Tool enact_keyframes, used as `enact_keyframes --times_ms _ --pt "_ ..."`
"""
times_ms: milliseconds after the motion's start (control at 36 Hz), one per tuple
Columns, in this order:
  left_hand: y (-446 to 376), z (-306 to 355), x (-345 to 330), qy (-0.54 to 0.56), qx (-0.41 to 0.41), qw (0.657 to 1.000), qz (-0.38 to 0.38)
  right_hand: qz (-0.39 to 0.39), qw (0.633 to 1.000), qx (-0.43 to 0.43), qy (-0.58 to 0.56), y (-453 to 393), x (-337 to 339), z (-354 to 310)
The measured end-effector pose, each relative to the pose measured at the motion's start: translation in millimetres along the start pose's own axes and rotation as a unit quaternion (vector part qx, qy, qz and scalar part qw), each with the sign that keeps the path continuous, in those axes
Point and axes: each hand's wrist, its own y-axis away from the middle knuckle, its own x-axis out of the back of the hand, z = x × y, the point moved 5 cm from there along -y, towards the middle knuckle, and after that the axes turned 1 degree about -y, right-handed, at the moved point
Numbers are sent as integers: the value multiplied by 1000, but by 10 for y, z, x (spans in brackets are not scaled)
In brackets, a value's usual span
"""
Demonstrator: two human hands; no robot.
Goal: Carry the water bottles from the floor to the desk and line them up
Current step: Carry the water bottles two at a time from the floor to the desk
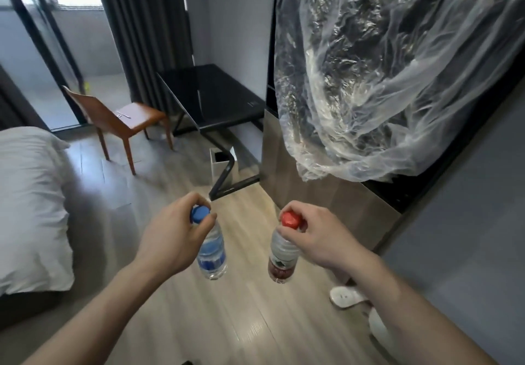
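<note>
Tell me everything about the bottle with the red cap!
The red-cap bottle is clear plastic with a dark red label around its lower half. It hangs upright in the air above the wooden floor, held by its cap and neck in the right hand. Nothing else touches it. It is closed.

Your two bottles are clear, glossy plastic: one [212, 251] with a smooth blue cap and blue film label, the other [281, 259] with a red cap and dark red label. The floor [233, 322] under you is pale matt wood-grain plank. The desk [216, 92] has a glossy black top on dark metal legs. Thin crinkled clear plastic sheet [383, 80] drapes the screen. The bed [28, 208] wears white cloth; the chair [125, 120] looks smooth brown leather.
</note>
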Motion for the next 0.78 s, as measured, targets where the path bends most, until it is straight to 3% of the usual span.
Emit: enact_keyframes --times_ms 444,778 --pt "-2060 -1482 461 6 -40 998 -39 30 998 -25 -48 -2178 -750 -843" --pt "-3951 -2196 303 -6 -11 998 -69 -6 1000 -15 -22 -4176 -1123 -750"
